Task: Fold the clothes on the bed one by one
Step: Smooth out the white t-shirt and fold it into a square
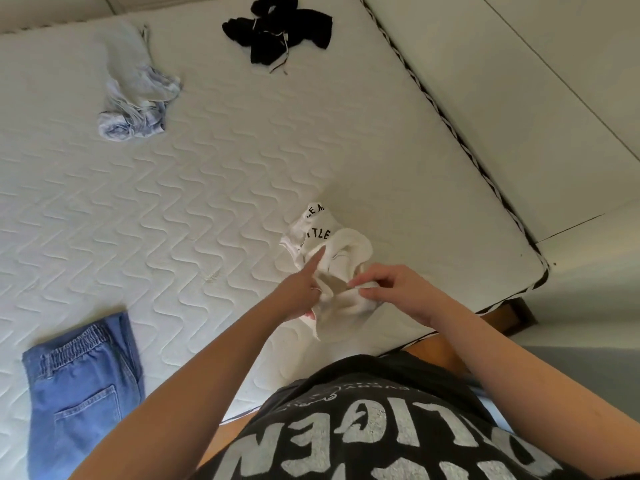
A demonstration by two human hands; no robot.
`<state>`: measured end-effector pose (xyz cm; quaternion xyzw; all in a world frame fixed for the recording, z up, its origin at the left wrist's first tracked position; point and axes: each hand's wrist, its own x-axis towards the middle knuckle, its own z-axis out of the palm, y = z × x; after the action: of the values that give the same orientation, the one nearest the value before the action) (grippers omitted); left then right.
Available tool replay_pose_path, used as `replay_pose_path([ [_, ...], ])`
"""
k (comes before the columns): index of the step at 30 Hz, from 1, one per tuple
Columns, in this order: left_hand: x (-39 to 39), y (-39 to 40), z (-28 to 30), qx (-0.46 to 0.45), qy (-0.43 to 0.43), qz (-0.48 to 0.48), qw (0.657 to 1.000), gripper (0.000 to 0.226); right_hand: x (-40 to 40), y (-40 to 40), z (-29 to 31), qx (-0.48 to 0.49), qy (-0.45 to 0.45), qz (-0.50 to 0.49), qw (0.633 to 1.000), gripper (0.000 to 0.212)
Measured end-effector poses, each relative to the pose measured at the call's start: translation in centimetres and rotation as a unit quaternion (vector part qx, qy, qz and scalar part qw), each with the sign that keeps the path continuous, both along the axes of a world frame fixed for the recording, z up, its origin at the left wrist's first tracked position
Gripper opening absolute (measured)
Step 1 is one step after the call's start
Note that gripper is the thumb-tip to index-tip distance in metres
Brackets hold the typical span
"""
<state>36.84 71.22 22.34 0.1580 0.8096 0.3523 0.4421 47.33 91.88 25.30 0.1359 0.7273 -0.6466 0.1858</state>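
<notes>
your left hand [298, 293] and right hand [391, 295] are both on the white garment [332, 271], bunched at the near right part of the bed [207, 188], just short of its near edge. right hand pinches a fold of it between thumb and fingertips; left hand grips cloth in its lower fingers while the index points far, into the bundle. key relation: the garment's long axis runs from your hands away toward the far side, printed end with black lettering farthest, so the bulk lies beyond both grips; left hand is nearer that printed end. my read: it needs spreading flat before any fold. fabric looks soft, thick, limp knit, crumpled with no clear outline. blue jeans [83, 393] lie folded flat near left, stiff denim. pale blue garment [135, 95] is crumpled far left, black garment [277, 32] with thin drawstrings crumpled far centre, both untouched. mattress is white, quilted in wavy lines.
</notes>
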Motion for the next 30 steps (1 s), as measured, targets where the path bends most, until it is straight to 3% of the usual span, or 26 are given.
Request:
replay_pose_path([
  [4,0.2,3.7,0.0,-0.007,-0.085,-0.032,0.996,0.110,0.2,0.3,1.5,0.061,0.009,0.109,0.992,0.024],
  [8,0.2,5.5,-1.0,-0.036,-0.072,-0.025,0.996,0.065,1.0,1.9,1.4,0.095,-0.021,0.121,0.988,0.024],
  [12,0.6,5.8,-1.6,-0.037,-0.014,0.010,0.999,0.052,1.7,3.7,0.8,0.125,-0.073,0.118,0.982,0.018],
  [15,0.7,5.3,-1.8,-0.016,0.042,0.004,0.999,0.051,1.4,4.1,-0.6,0.113,-0.127,0.035,0.985,0.013],
  [19,1.1,4.8,-1.7,0.024,0.083,0.005,0.996,0.050,-0.3,3.0,-2.8,0.118,-0.247,-0.106,0.956,0.044],
  [21,1.5,4.6,-1.5,0.043,0.106,-0.007,0.993,0.049,-1.5,2.1,-2.9,0.101,-0.260,-0.135,0.951,0.058],
  [24,1.8,4.3,-1.2,0.035,0.143,-0.040,0.988,0.050,-3.3,1.1,-2.8,0.032,-0.242,-0.200,0.949,0.062],
  [26,2.0,4.1,-1.1,0.026,0.149,-0.060,0.987,0.050,-3.9,0.7,-2.8,0.019,-0.219,-0.184,0.958,0.055],
  [30,2.3,3.5,-1.3,0.016,0.163,-0.066,0.984,0.051,-4.0,0.8,-2.6,0.060,-0.181,-0.094,0.977,0.015],
])
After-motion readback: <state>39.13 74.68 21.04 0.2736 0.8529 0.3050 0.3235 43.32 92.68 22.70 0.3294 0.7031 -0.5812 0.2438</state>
